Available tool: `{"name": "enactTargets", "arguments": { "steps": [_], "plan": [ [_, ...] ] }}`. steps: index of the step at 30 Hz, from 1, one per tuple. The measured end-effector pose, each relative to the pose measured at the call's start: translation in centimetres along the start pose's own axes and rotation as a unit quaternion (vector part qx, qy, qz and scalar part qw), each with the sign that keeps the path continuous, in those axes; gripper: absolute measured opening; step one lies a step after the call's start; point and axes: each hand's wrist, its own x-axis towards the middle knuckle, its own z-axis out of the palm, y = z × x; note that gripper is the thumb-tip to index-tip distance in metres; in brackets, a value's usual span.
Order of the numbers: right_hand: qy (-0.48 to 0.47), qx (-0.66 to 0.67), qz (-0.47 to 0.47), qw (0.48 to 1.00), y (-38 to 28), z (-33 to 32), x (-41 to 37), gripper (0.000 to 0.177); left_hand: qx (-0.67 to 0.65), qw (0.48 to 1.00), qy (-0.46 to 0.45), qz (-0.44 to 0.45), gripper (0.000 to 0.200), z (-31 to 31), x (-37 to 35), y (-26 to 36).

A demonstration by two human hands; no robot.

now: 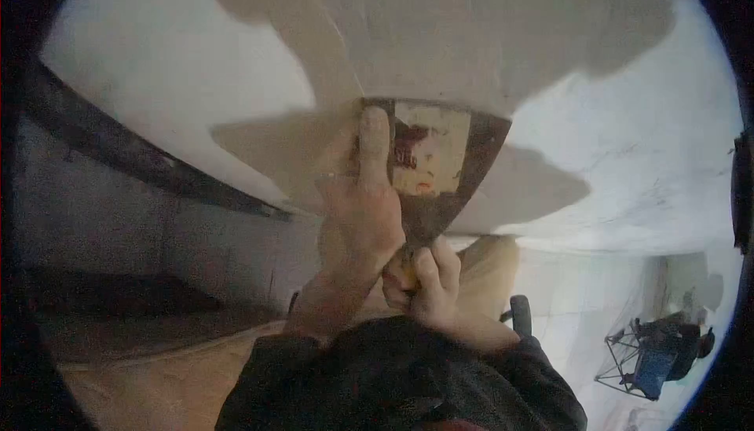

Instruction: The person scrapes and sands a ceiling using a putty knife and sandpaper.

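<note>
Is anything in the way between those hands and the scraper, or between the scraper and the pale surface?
Nothing visible is. The right hand grips the scraper, the left hand touches its side, and its wide end appears to meet the pale surface directly.

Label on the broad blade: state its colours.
The label is pale yellow with dark red marks; best seen in the head view, the only one.

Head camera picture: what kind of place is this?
Probably somewhere being built or repaired: there's a broad putty knife, a pale wall or ceiling, and a scaffold-like metal frame in the background.
</note>
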Motion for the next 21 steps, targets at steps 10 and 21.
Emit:
{"name": "enactTargets", "arguments": {
  "steps": [10,21],
  "plan": [
    [0.01,0.11,0.042,0.993,-1.7,1.3,-0.5,0.032,-0.028,0.999,0.026,-0.014,0.029,1.0,-0.6,0.2],
    [0.033,-0.011,-0.002,0.999,0.0,0.0,-1.0,0.032,-0.115,0.988,0.049,-0.092,0.032,2.0,-1.5,-0.7]
  ]
}}
